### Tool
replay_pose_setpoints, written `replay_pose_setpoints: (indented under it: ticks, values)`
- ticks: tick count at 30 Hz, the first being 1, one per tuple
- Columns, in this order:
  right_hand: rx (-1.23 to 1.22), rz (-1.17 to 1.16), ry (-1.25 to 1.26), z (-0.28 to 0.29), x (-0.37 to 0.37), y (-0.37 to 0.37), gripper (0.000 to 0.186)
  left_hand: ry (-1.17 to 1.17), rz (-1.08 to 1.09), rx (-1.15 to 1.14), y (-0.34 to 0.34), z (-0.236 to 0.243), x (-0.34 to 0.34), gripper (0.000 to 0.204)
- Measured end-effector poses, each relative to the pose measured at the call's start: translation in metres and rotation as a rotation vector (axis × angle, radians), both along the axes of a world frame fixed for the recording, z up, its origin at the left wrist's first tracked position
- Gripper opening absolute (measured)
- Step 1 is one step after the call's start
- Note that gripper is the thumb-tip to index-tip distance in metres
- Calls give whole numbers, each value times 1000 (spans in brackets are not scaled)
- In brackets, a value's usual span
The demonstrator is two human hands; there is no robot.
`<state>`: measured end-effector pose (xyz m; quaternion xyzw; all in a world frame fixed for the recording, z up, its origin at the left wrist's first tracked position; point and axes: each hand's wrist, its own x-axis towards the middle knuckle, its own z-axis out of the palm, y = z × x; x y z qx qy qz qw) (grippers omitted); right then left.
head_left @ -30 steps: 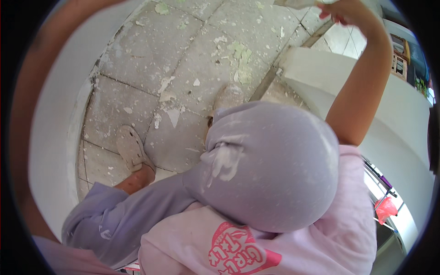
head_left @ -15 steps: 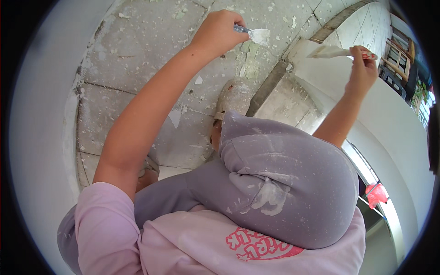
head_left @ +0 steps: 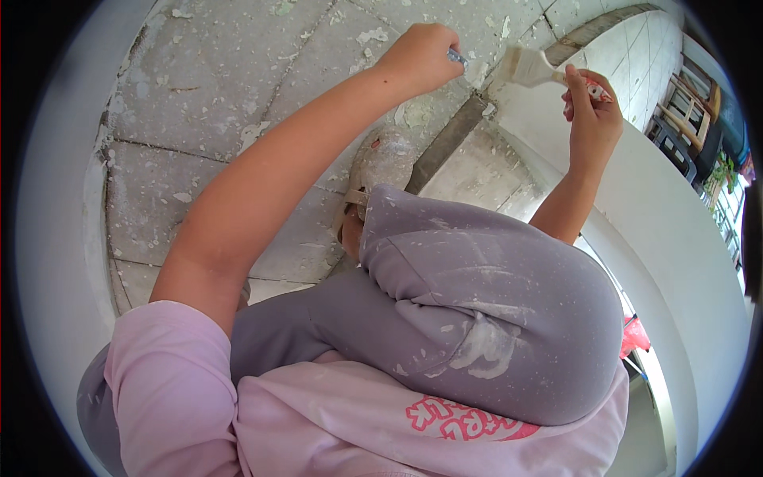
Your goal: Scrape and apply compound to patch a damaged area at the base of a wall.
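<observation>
Fingers of both hands gripped handles: the left hand [head_left: 420, 60] a blue-grey handle [head_left: 457, 57], the right hand [head_left: 592, 115] a wide brush [head_left: 548, 75].
The left fingers were curled tight, hiding most of that tool, so its far end could not be told. Just to their right, the brush's pale bristles pointed back toward them; the right thumb and fingers pinched its red-and-white handle, probably to keep the bristles free. Beside the right fingers curved a white ledge [head_left: 652, 207], with wooden furniture [head_left: 690, 131] farther right. Nearer the body than either set of fingers, white-smeared grey trousers [head_left: 517, 278] over a bent leg crowded the space, and a beige shoe [head_left: 385, 167] stood between. Flake-strewn floor tiles [head_left: 214, 107] lay beyond, partly blocked by the left forearm [head_left: 294, 159].
</observation>
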<state>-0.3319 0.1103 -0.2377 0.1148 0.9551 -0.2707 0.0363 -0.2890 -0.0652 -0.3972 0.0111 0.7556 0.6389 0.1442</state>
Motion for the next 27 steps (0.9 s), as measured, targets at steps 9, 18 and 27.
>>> replay_pose_setpoints:
  ticks: [9,18,27]
  values:
    - [304,79,-113,7,16,-3,22,-66,6,5,12,-7,30,30]
    - [383,196,19,-14,38,10,21,-43,-47,-40,1,-12,35,30]
    - [364,244,105,-23,47,6,16,-17,-42,-71,4,-15,34,31]
